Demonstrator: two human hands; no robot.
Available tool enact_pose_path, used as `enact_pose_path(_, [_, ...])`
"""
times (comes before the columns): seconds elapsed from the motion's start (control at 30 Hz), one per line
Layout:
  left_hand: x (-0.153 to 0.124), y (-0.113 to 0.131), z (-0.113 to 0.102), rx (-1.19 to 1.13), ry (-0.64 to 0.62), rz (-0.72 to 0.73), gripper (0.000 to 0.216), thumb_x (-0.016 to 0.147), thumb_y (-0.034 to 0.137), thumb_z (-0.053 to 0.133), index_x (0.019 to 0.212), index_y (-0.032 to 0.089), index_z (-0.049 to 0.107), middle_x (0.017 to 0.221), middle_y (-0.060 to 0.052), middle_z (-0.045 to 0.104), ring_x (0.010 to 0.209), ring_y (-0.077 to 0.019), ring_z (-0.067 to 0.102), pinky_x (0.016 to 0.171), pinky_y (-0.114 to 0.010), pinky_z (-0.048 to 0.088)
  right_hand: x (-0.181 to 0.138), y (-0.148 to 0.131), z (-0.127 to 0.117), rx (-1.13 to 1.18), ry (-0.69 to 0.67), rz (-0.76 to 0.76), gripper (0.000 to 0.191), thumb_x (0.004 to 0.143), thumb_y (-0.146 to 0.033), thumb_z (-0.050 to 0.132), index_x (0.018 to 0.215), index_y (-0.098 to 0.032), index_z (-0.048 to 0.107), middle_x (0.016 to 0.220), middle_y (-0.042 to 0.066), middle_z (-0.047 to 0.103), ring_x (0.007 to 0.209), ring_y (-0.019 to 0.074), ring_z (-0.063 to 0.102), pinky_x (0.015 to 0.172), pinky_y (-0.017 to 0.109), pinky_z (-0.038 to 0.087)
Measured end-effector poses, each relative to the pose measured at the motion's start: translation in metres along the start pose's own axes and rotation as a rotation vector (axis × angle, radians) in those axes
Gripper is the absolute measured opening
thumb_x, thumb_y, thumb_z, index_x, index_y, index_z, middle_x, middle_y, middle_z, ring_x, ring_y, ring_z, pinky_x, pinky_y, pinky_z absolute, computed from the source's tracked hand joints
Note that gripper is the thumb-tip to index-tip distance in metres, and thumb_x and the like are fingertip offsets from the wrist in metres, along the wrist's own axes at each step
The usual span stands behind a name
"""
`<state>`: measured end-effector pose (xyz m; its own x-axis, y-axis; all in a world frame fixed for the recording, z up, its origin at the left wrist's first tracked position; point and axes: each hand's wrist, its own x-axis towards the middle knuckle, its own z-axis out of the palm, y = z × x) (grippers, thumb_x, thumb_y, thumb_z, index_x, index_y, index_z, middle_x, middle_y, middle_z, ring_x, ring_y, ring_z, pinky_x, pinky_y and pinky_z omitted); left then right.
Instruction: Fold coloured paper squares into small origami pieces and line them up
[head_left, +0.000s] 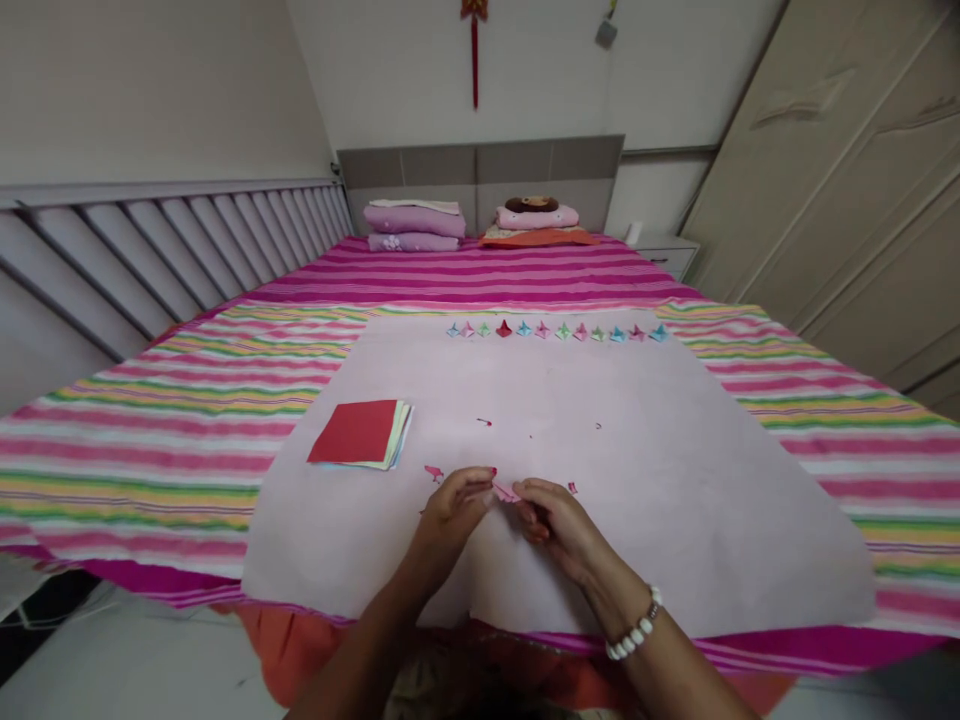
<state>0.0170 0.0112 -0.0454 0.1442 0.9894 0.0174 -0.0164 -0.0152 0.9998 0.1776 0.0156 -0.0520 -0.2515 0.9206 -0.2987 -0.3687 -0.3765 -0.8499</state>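
My left hand [454, 505] and my right hand [559, 522] meet over a pale pink sheet [660, 480] spread on the bed. Both pinch a small pink folded paper piece [506, 491] between their fingertips. The right wrist wears a white bead bracelet [636, 630]. To the left of my hands lies a stack of coloured paper squares [361, 434], red on top. Along the sheet's far edge stands a row of several small folded paper shapes [559, 330] in pink, blue, green and red.
Tiny pink paper scraps [433, 471] lie near my hands. The bed has a striped pink cover [187, 400]. Folded bedding [415, 224] and pillows [537, 224] sit at the headboard. A slatted wall panel [172, 250] runs on the left, a wardrobe [847, 180] on the right.
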Motion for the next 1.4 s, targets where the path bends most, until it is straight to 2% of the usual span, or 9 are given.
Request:
enact_pose_path(0.07, [0.006, -0.002, -0.004, 0.038, -0.061, 0.117, 0.022, 0.071, 0.026, 0.069, 0.091, 0.019, 0.067, 0.113, -0.009, 0.061, 0.107, -0.0228, 0.058, 0.087, -0.034, 0.049, 0.004, -0.002, -0.003, -0.005, -0.003, 0.017, 0.027, 0.066, -0.034, 0.067, 0.055, -0.018, 0.049, 0.044, -0.008, 0.040, 0.036, 0.0045, 0.025, 0.039, 0.023, 0.016])
enact_pose_path(0.2, [0.023, -0.007, -0.004, 0.167, -0.127, 0.219, 0.009, 0.072, 0.020, 0.068, 0.081, 0.018, 0.069, 0.095, -0.008, 0.065, 0.090, -0.0197, 0.063, 0.079, -0.032, 0.052, 0.015, -0.006, -0.005, -0.054, -0.012, 0.019, 0.029, 0.067, -0.038, 0.066, 0.055, -0.018, 0.049, 0.045, -0.007, 0.040, 0.035, 0.0048, 0.027, 0.038, 0.022, 0.017])
enact_pose_path(0.47, [0.055, -0.025, 0.009, 0.098, -0.037, 0.072, 0.013, 0.072, 0.028, 0.068, 0.076, 0.016, 0.065, 0.071, -0.002, 0.068, 0.068, -0.0153, 0.064, 0.066, -0.026, 0.050, 0.040, -0.005, -0.024, -0.295, 0.138, -0.174, 0.039, 0.077, -0.049, 0.058, 0.056, -0.017, 0.058, 0.045, -0.003, 0.049, 0.038, 0.0091, 0.036, 0.040, 0.024, 0.025])
enact_pose_path(0.53, [0.061, -0.032, 0.010, 0.112, -0.016, 0.073, 0.012, 0.072, 0.028, 0.066, 0.074, 0.016, 0.065, 0.068, -0.001, 0.067, 0.065, -0.0141, 0.063, 0.062, -0.024, 0.049, 0.044, -0.004, -0.031, -0.358, 0.207, -0.281, 0.032, 0.075, -0.045, 0.063, 0.059, -0.018, 0.061, 0.049, -0.003, 0.050, 0.044, 0.0111, 0.041, 0.045, 0.025, 0.031])
enact_pose_path(0.67, [0.073, -0.044, 0.009, 0.152, 0.010, 0.078, 0.012, 0.074, 0.029, 0.064, 0.074, 0.016, 0.066, 0.064, 0.001, 0.064, 0.058, -0.0126, 0.059, 0.056, -0.023, 0.046, 0.050, -0.002, -0.037, -0.434, 0.267, -0.466, 0.016, 0.072, -0.035, 0.069, 0.077, -0.020, 0.069, 0.073, 0.002, 0.062, 0.066, 0.0160, 0.053, 0.063, 0.028, 0.042])
enact_pose_path(0.77, [0.078, -0.051, 0.008, 0.193, 0.014, 0.100, 0.012, 0.076, 0.028, 0.064, 0.077, 0.017, 0.067, 0.068, 0.000, 0.065, 0.062, -0.0130, 0.059, 0.060, -0.024, 0.047, 0.056, 0.003, -0.038, -0.479, 0.223, -0.521, 0.013, 0.074, -0.032, 0.068, 0.079, -0.021, 0.071, 0.081, 0.004, 0.065, 0.073, 0.0183, 0.058, 0.068, 0.031, 0.045])
enact_pose_path(1.03, [0.077, -0.059, 0.006, 0.290, 0.005, 0.180, 0.006, 0.074, 0.021, 0.066, 0.080, 0.020, 0.068, 0.085, -0.004, 0.067, 0.082, -0.0175, 0.062, 0.076, -0.030, 0.048, 0.067, 0.017, -0.042, -0.574, 0.188, -0.573, 0.006, 0.078, -0.023, 0.064, 0.075, -0.021, 0.068, 0.075, 0.003, 0.062, 0.068, 0.0172, 0.056, 0.062, 0.029, 0.044])
enact_pose_path(1.23, [0.082, -0.058, 0.004, 0.449, -0.049, 0.332, 0.007, 0.079, 0.017, 0.062, 0.077, 0.021, 0.068, 0.082, -0.002, 0.066, 0.080, -0.0162, 0.060, 0.072, -0.029, 0.047, 0.064, 0.018, -0.042, -0.647, 0.172, -0.590, 0.008, 0.081, -0.020, 0.059, 0.076, -0.021, 0.066, 0.076, 0.002, 0.060, 0.067, 0.0162, 0.054, 0.061, 0.028, 0.043])
enact_pose_path(1.4, [0.079, -0.058, 0.004, 0.505, -0.024, 0.281, 0.010, 0.082, 0.016, 0.057, 0.079, 0.020, 0.066, 0.082, -0.002, 0.065, 0.078, -0.0146, 0.059, 0.069, -0.026, 0.046, 0.061, 0.019, -0.042, -0.638, 0.179, -0.603, 0.008, 0.081, -0.019, 0.058, 0.075, -0.020, 0.063, 0.075, 0.002, 0.058, 0.067, 0.0156, 0.052, 0.061, 0.027, 0.042])
